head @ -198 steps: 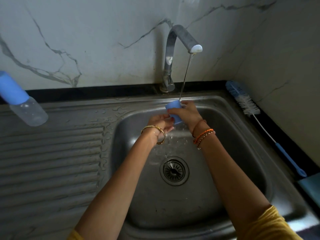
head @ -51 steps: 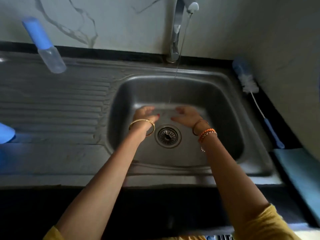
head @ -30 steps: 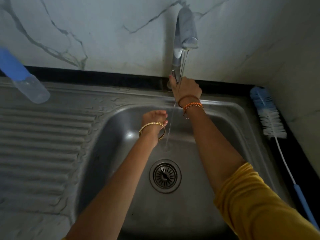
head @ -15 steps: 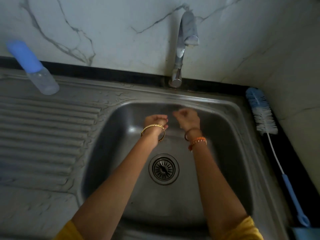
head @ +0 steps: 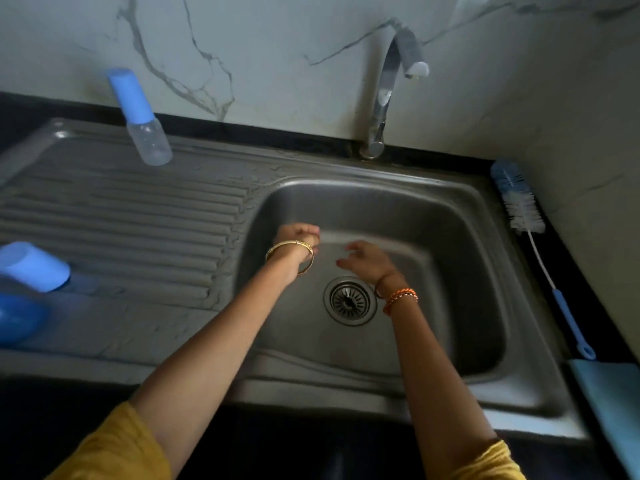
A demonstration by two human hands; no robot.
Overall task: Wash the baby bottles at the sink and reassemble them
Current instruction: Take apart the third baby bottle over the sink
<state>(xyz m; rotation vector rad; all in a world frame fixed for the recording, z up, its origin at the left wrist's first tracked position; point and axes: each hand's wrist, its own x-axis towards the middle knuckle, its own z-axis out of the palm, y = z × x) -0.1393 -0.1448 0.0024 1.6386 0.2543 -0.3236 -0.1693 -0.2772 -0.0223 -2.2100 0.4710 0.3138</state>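
Note:
A clear baby bottle (head: 147,133) with a blue cap stands on the back of the steel drainboard (head: 138,220). A loose blue cap (head: 34,266) and another blue part (head: 17,320) lie at the drainboard's left edge. Both my hands hang over the steel sink basin (head: 433,237), above the drain (head: 349,301). My left hand (head: 298,233) has its fingers curled in and holds nothing that I can see. My right hand (head: 367,259), slightly blurred, has loose, spread fingers and is empty. The tap (head: 391,81) gives no water.
A blue-handled bottle brush (head: 519,206) lies on the dark counter right of the sink, along the marble wall. A light blue cloth (head: 609,393) sits at the right front corner. The counter's front edge runs below my arms.
My right hand reached to the tap's base, the water stopped, and the hand came back down over the basin. The blue cap I held earlier now lies on the drainboard.

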